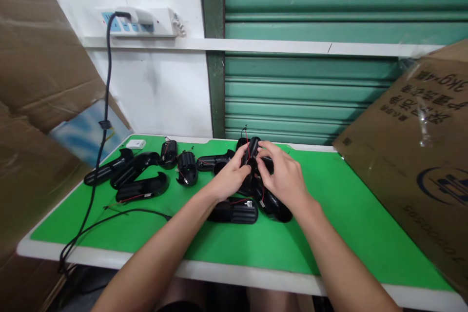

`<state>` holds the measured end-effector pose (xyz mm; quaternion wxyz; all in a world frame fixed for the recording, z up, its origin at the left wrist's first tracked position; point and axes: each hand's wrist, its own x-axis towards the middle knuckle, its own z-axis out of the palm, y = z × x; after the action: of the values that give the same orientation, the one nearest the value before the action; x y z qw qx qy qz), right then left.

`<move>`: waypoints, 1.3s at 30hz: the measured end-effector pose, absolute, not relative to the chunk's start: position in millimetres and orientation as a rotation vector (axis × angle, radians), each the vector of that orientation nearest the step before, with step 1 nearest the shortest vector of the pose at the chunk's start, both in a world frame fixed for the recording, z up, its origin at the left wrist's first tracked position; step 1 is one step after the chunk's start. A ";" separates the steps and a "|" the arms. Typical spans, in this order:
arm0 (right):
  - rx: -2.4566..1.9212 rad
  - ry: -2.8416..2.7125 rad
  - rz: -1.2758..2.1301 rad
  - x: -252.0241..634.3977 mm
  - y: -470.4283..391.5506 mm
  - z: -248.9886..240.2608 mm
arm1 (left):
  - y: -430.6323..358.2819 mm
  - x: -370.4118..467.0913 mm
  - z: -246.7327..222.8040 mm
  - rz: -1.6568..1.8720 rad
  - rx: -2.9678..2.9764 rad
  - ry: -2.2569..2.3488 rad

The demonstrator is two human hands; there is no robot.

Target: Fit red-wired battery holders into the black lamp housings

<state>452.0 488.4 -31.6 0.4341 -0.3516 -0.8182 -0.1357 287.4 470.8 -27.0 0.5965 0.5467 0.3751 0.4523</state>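
Note:
Both hands meet over a pile of black curved plastic shells on the green table (pixel 329 239). My left hand (pixel 232 174) is closed on a black shell (pixel 255 145) that stands tilted up, with a red wire rising beside it. From the right, my right hand (pixel 280 170) has its thumb and forefinger at the same shell; whatever is between those fingertips is too small to make out. Just below the hands lie a black shell with a white connector (pixel 234 212) and a glossy rounded one (pixel 276 208).
Several more black shells (pixel 142 187) with thin wires lie at the left. A black cable (pixel 107 83) hangs from a power strip (pixel 139 22) across the table's left side. Cardboard stands at both sides, including a printed box (pixel 417 156). A green shutter is behind.

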 end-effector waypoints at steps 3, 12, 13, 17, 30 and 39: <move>-0.885 -2.040 -0.374 449.4 488.6 -32.2 | 471.7 287.0 -28.6 1.063 1.260 0.869; -0.889 -2.046 -0.603 442.8 485.3 -30.7 | 471.2 290.8 -27.2 1.081 1.201 0.826; -0.897 -2.066 -0.589 442.8 485.3 -30.6 | 471.1 291.1 -27.9 1.089 1.236 0.834; -0.880 -2.142 -0.543 444.2 486.6 -30.4 | 469.5 291.2 -32.8 1.153 1.512 0.941; -0.818 -2.128 -0.321 448.9 487.0 -24.6 | 468.1 286.9 -28.8 1.167 1.618 0.947; -0.904 -1.696 0.745 458.9 492.8 -30.7 | 470.6 282.4 -25.4 1.116 1.349 0.792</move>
<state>458.9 492.8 -30.7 0.5145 -0.3762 -0.7055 0.3098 282.4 470.6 -25.4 0.5727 0.5754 0.3380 0.4761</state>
